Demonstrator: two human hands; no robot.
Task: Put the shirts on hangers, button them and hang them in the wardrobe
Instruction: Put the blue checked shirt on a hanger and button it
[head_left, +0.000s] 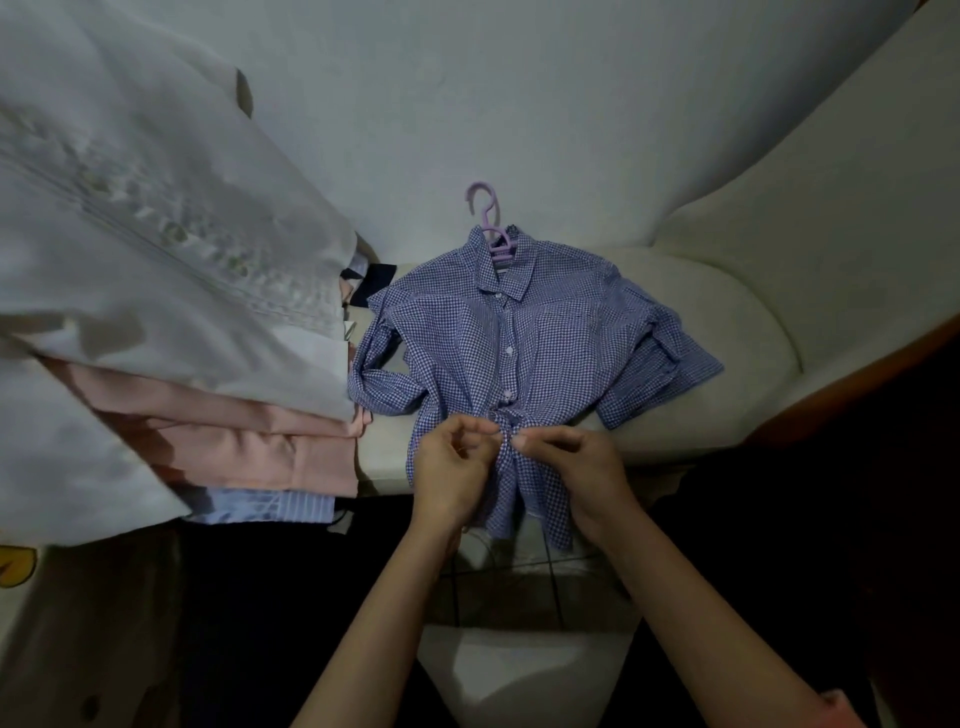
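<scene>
One blue-and-white gingham shirt (524, 353) lies front-up on a pale cushioned sofa seat (727, 322), collar toward the wall. One lilac plastic hanger (491, 228) sits inside it; the hook sticks out past the collar. The placket is closed from the collar down; three white buttons are visible along it. Both sleeves are bunched at the shirt's sides. The hem hangs over the seat's front edge.

Left hand (452, 467): fingers curled, thumb and forefinger pinching the placket near the lower front. Right hand (576, 467): thumb and fingers pinching the same spot from the other side. The two hands are nearly touching.

To the left, a stack of other garments (223, 431): white on top, at least two pink layers under it, one light-blue striped piece at the bottom. Exact count unclear. A dark folded item (374, 283) shows behind the stack.
</scene>
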